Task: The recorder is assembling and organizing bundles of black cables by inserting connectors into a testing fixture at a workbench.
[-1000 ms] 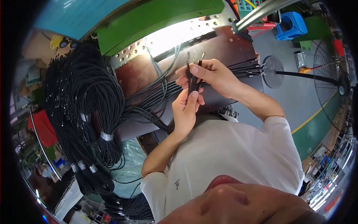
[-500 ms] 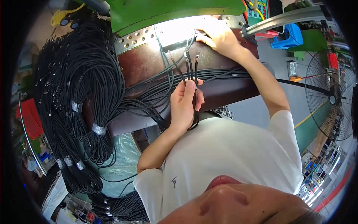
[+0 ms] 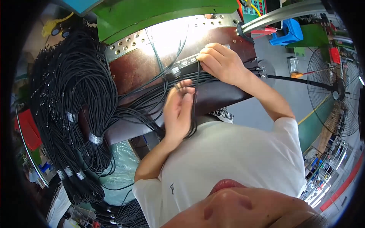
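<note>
On a worktop, 1 slim black cable (image 3: 198,70) drops nearly straight down from beside the right end of a slotted strip (image 3: 185,62), curving into a loose loop below. The narrow strip, pale grey and dark, lies aslant, its left end lower, with at least 2 boxy shapes along it. Near that end sits a silver connector (image 3: 175,71); below, more black cables (image 3: 181,89) bunch together (blur hides how many).

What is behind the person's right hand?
Behind the right hand, black cables pass across the brown tabletop, their metal ends showing beyond the wrist. Whatever lies directly behind the palm and fingers is covered and cannot be seen.
</note>
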`<move>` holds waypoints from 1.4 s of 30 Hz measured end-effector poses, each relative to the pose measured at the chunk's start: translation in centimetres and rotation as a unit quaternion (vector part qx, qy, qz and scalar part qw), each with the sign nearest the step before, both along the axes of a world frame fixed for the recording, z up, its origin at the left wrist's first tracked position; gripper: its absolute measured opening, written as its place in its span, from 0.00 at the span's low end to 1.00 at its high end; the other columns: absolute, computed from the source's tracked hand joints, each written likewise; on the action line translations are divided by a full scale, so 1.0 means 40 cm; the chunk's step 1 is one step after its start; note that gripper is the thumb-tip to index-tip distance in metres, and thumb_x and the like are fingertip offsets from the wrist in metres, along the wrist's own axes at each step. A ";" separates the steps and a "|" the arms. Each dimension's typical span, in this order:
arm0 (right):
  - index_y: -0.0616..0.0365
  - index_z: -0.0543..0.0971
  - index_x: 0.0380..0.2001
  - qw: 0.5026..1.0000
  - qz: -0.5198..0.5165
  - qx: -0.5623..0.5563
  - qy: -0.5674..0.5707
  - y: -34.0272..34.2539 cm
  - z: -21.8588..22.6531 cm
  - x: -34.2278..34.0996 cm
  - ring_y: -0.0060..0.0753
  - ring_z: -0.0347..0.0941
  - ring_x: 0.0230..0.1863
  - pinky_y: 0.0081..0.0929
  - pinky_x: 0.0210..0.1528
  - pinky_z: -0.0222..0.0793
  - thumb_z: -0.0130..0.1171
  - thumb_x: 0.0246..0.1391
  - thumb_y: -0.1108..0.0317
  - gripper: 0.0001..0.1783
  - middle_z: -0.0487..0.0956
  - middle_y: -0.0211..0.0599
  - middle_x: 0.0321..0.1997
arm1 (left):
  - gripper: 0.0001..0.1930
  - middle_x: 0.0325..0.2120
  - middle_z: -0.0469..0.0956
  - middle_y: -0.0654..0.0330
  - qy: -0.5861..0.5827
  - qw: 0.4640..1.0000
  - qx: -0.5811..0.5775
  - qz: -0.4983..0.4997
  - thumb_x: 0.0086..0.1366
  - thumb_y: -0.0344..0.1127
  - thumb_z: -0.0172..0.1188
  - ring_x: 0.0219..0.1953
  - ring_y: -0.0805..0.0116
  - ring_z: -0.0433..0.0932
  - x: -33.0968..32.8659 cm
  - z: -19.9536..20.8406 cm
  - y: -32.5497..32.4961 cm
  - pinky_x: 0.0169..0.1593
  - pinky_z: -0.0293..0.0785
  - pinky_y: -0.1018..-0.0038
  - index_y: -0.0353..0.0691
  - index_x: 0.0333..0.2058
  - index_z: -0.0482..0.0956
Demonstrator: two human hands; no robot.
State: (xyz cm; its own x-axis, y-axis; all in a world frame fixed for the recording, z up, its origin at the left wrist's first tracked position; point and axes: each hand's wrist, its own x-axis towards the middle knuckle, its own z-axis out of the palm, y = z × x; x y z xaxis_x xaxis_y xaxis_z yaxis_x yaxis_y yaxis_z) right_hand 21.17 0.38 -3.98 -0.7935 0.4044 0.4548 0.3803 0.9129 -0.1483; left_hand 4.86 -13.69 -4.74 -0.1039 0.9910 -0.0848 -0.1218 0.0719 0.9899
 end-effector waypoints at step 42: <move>0.56 0.76 0.30 0.969 -0.100 -0.207 0.089 -0.004 -0.030 -0.017 0.39 0.74 0.38 0.33 0.39 0.68 0.61 0.45 0.74 0.06 0.79 0.35 0.36 | 0.17 0.23 0.77 0.55 -0.270 0.936 -0.184 -0.133 0.71 0.39 0.46 0.24 0.73 0.75 -0.007 0.095 0.057 0.30 0.72 0.80 0.27 0.38 0.76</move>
